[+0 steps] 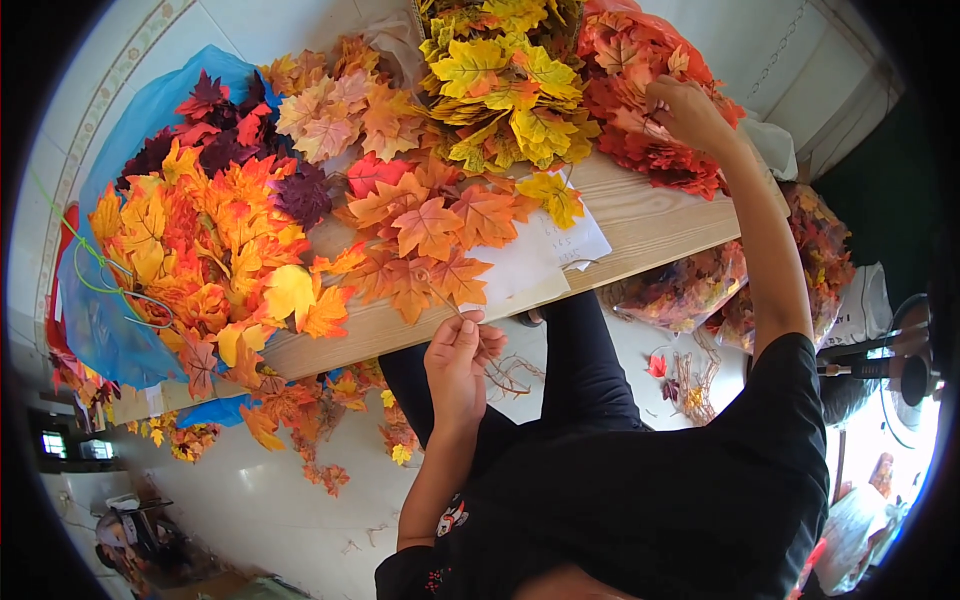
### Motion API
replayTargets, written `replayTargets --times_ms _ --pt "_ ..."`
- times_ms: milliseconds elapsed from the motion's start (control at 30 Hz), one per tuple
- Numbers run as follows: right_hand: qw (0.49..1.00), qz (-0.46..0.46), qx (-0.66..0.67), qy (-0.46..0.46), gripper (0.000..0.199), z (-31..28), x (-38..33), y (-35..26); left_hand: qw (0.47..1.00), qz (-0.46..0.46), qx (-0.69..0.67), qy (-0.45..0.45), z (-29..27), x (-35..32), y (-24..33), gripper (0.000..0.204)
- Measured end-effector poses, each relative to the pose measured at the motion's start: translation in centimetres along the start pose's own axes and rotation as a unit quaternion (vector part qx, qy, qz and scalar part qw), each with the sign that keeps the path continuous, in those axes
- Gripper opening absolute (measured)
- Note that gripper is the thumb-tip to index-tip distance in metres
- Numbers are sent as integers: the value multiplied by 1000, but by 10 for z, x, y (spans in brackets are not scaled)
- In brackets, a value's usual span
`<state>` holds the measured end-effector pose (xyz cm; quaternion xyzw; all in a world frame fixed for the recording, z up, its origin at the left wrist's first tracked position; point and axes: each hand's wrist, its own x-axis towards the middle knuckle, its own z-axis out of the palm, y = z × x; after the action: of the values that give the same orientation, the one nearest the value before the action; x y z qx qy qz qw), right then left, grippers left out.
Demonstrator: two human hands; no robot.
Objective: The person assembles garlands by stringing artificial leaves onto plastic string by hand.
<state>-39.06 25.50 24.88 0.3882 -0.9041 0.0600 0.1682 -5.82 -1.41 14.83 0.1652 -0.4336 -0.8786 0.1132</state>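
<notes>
The left hand, raised at the table's near edge, pinches a thin brown stem, partly hidden by the fingers. The right hand, arm stretched forward, bends down over red leaves; I cannot tell whether its fingertips grasp one. Just beyond the left hand, orange leaves partly cover white paper.

Small windows glow beyond a pale floor.
</notes>
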Motion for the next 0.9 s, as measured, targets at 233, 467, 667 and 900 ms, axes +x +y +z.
replayTargets --times_ms 233,467,667,900 --pt "992 -11 78 101 14 -8 3 -3 1000 -8 0 -4 2 2 -3 19" --pt "946 -40 -8 323 19 -25 14 -51 1000 15 6 25 3 4 4 20" --pt "960 -227 -6 162 25 -49 -3 -183 988 130 -1 82 -12 12 32 19" --pt "939 -291 172 -68 16 -27 -33 -278 976 176 88 88 -6 5 52 13"
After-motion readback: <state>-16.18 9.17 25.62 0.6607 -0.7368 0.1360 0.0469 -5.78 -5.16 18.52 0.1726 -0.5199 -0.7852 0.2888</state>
